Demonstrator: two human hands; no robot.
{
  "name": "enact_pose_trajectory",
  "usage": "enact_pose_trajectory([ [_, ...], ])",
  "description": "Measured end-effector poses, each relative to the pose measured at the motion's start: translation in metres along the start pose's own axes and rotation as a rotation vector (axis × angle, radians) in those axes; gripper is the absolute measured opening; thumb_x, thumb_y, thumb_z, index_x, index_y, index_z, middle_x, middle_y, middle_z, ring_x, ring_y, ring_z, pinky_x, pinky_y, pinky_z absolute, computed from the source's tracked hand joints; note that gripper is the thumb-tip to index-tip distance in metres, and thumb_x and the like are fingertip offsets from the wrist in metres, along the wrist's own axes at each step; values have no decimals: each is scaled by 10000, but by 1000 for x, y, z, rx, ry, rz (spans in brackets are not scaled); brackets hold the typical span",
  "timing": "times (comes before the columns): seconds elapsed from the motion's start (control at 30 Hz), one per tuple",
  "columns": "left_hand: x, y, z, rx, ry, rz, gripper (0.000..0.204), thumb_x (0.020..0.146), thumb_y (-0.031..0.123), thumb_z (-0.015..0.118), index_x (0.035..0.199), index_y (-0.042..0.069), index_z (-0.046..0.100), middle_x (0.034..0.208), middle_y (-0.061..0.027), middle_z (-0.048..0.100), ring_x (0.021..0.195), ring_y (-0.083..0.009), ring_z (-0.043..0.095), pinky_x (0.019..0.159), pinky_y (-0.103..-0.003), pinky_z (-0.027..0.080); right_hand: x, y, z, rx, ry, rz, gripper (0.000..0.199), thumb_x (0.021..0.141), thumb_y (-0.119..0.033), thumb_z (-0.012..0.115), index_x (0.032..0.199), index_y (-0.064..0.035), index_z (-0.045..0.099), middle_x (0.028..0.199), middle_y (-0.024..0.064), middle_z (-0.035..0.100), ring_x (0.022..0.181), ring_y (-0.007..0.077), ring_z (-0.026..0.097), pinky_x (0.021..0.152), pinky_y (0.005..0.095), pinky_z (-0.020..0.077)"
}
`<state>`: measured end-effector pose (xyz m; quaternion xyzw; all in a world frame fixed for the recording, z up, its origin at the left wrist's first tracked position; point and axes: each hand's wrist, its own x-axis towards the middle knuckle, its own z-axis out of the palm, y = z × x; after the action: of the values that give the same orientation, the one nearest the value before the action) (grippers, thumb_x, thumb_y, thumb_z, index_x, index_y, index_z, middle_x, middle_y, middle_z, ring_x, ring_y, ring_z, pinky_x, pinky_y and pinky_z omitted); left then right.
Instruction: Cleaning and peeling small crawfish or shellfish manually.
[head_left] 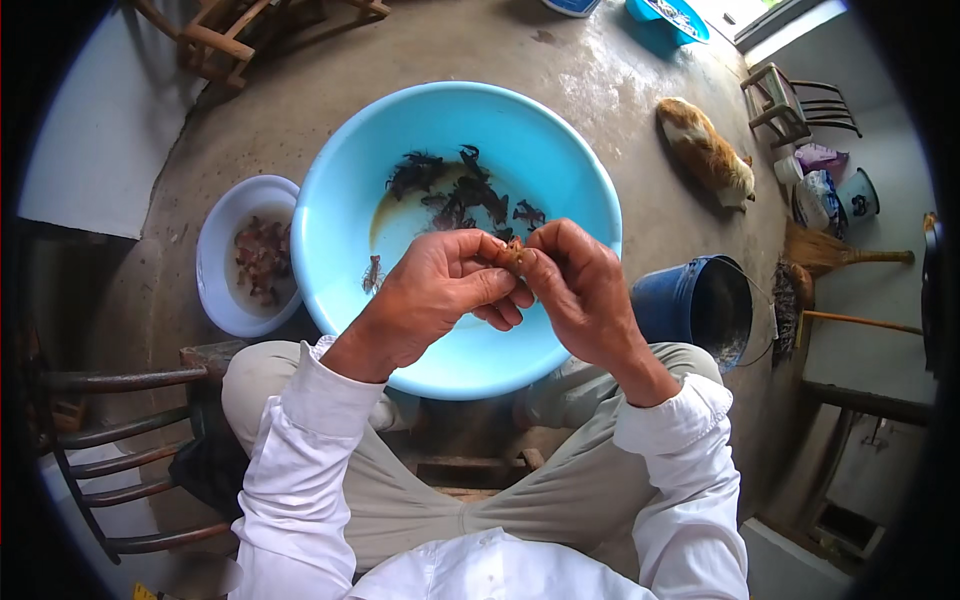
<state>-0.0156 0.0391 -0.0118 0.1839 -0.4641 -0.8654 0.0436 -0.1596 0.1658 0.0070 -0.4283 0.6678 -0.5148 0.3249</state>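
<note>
1. Sitting with your knees apart, you held both hands over the near side of the big light-blue basin (340, 190), which stood on the concrete floor (620, 90).
2. Your left hand (435, 290) had its grip closed on one end of a small brownish crayfish (511, 254), thumb and fingertips pinching it.
3. Your right hand (580, 285) pinched the other end of the same crayfish, so both grips met above the basin's near half.
4. Inside the basin, dark crayfish (455, 190) lay in shallow murky water toward the far side, and one pale crayfish (372, 272) lay alone toward its left side.
5. Left of the basin, just beside it, stood a white bowl (215, 235) holding reddish-brown pieces.
6. Right of the basin stood a dark blue bucket (665, 305).
7. Beyond the basin to the right, well apart, a ginger-and-white cat (705, 150) lay on the floor.
</note>
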Motion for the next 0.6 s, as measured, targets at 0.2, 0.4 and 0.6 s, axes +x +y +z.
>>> enact_pose_trajectory([
  [0.2, -1, 3, 1, -45, -29, -44, 192, 970, 116, 664, 1097, -19, 617, 927, -118, 711, 791, -193, 714, 748, -316, 601, -2, 10, -8, 227, 52, 151, 157, 992, -103, 589, 892, 18, 573, 685, 8, 559, 630, 65, 516, 544, 247, 421],
  [0.4, -1, 4, 3, -111, -14, -22, 180, 974, 116, 658, 1101, -4, 617, 951, -127, 712, 882, -213, 715, 816, -343, 595, -1, 16, -17, 174, 151, 19, 106, 1017, -89, 552, 938, -17, 556, 773, -1, 553, 631, 56, 528, 534, 209, 413],
  [0.6, 5, -8, -5, -148, 73, 169, 164, 983, 115, 651, 1119, 27, 621, 1049, -136, 714, 1030, -223, 695, 931, -358, 552, -10, 12, 0, 144, 233, -59, 96, 915, 69, 608, 1001, 26, 604, 819, 66, 650, 669, 104, 662, 586, 247, 528],
])
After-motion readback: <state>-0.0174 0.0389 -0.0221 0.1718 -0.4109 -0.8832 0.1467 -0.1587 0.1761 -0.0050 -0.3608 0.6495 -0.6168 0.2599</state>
